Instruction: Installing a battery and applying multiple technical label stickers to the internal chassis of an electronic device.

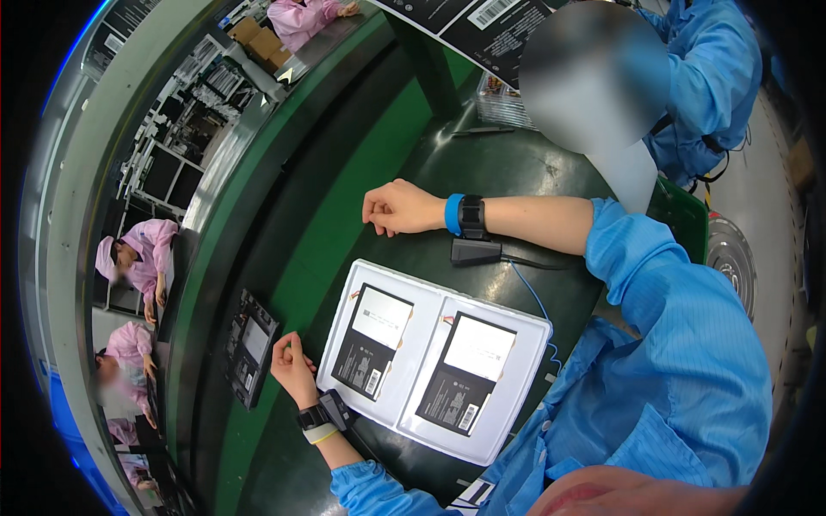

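Note:
My left hand hovers by the left edge of a white tray, its fingers loosely curled with nothing visible in them. Just left of it, a black electronic device frame with a pale label inside lies on the green conveyor belt. Beyond the tray, my right hand is held over the belt's edge, fingers curled in and no object showing. Two flat black battery packs with white upper parts lie in the tray, one in the left compartment, another in the right.
A black box with a cable lies beside my right wrist. A blue cord runs along the tray's right side. Across the line, people in pink work; a co-worker in blue is at the upper right. A black labelled panel overhangs the top.

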A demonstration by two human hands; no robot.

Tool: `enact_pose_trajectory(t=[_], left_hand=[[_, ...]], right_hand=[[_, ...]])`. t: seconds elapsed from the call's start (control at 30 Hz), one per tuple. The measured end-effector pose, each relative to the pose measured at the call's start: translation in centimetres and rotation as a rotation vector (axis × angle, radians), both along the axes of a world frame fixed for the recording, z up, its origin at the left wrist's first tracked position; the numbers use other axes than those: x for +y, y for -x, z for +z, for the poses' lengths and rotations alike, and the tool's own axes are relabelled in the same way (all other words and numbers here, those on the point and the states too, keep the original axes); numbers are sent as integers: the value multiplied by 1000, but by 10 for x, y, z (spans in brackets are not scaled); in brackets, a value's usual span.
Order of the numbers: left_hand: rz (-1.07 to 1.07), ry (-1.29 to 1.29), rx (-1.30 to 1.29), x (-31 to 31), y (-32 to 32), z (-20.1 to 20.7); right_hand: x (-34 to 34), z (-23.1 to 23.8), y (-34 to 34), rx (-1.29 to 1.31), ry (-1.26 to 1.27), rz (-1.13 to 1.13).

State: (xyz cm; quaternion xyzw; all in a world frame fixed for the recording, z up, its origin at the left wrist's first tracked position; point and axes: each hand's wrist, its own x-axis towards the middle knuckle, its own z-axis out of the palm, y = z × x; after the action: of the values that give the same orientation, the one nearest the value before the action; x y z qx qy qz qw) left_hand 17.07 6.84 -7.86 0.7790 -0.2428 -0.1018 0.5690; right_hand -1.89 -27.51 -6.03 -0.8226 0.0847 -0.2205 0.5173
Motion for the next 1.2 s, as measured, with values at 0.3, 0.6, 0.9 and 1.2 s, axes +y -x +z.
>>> enact_pose_trajectory(t=[0.3,0.6,0.9,1.2], left_hand=[[61,189,161,6,7,8],[201,213,108,109,31,52],[1007,434,11,377,159,72],[1820,61,31,383,365,-152]], right_hand=[[3,-1,-11,64,-212,33],[-40,-44,-27,48,16,137],[-74,-61,-45,205,353,110],[54,-6,-29,-133,969,501]])
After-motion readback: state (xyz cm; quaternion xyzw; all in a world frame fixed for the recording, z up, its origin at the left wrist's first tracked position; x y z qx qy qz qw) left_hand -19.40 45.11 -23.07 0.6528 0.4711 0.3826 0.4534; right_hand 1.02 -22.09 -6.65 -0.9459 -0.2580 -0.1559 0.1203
